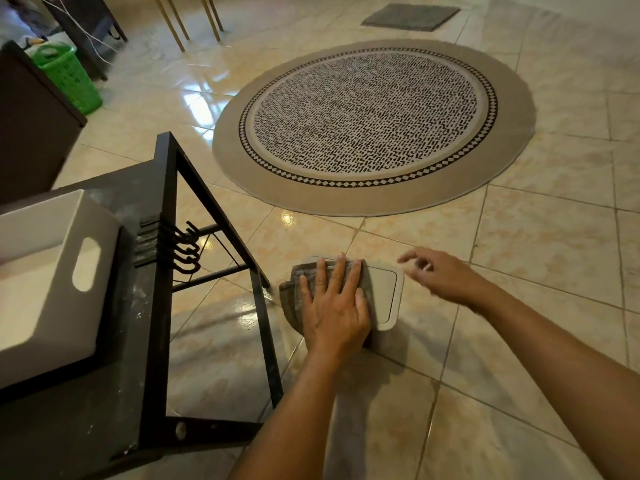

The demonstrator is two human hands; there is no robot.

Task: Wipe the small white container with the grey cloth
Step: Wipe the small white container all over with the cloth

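The small white container (387,295) lies flat on the tiled floor, its right half showing. A folded grey cloth (296,299) covers its left half. My left hand (334,303) presses flat on the cloth, fingers spread and pointing away from me. My right hand (438,271) hovers just right of the container's far corner, blurred, fingers loosely apart; whether it touches the rim is unclear.
A black metal rack (214,216) with hooks stands at the left, close to the cloth, carrying a large white bin (52,289). A round patterned rug (374,123) lies beyond. A green basket (67,76) and a grey mat (410,17) are farther off.
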